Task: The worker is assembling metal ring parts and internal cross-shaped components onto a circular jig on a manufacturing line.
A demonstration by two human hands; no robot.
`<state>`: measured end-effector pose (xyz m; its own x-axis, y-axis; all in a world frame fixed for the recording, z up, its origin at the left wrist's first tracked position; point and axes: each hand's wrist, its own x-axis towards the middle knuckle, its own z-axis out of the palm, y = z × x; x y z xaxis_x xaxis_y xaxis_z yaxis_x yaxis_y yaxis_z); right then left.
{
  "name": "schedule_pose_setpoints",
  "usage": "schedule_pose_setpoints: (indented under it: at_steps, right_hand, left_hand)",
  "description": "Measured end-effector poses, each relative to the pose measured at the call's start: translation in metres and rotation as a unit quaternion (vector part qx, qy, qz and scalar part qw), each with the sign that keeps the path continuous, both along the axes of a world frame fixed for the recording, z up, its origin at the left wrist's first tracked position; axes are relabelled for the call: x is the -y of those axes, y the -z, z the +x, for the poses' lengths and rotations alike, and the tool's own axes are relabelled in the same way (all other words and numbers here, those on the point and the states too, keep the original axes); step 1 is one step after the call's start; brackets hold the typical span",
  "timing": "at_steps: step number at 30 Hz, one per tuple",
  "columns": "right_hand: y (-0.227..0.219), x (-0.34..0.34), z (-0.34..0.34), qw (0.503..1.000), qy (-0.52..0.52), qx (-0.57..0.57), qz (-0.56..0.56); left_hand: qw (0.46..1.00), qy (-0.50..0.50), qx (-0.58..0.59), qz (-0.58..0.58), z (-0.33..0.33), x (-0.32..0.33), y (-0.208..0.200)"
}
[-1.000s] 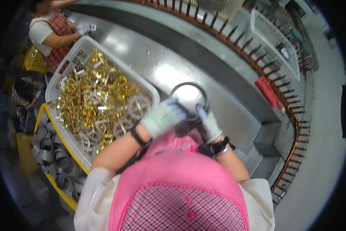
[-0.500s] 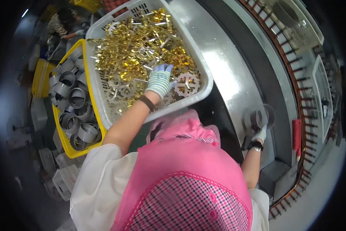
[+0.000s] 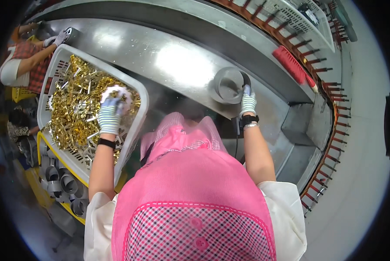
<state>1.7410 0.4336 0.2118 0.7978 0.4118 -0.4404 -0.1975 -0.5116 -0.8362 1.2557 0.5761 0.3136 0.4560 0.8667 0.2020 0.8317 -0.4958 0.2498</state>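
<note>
My left hand, in a striped work glove, grips a whitish toothed disc over the near right corner of a white basket; motion blurs the disc and fingertips. Heaped in that basket are gold and silver metal pieces. On the metal bench, my gloved right hand closes on the right side of a short, wide grey ring, its fingers partly hidden behind the wall. The ring is open at the top, and its inside shows.
Left, a yellow crate holds several grey rings. A red brush lies by the bench's back ledge, beside a pegged rail. Far left, a co-worker's gloved hand holds a grey ring. Beyond the rail sits a white perforated tray.
My view has turned to the right. The toothed disc, earlier lying in the basket beside my left hand, is now in that hand. My right hand stays at the grey ring.
</note>
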Motion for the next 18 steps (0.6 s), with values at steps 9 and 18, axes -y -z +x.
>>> schedule_pose_setpoints:
  at_steps: [9, 18]
  right_hand:
    - [-0.009, 0.017, 0.015, 0.989, -0.051, 0.123, 0.071]
    - [-0.038, 0.002, 0.005, 0.679, -0.525, 0.447, -0.251]
  left_hand:
    - [0.969, -0.023, 0.242, -0.041, 0.126, 0.009, -0.077]
    - [0.941, 0.241, 0.175, -0.163, 0.267, 0.026, -0.057]
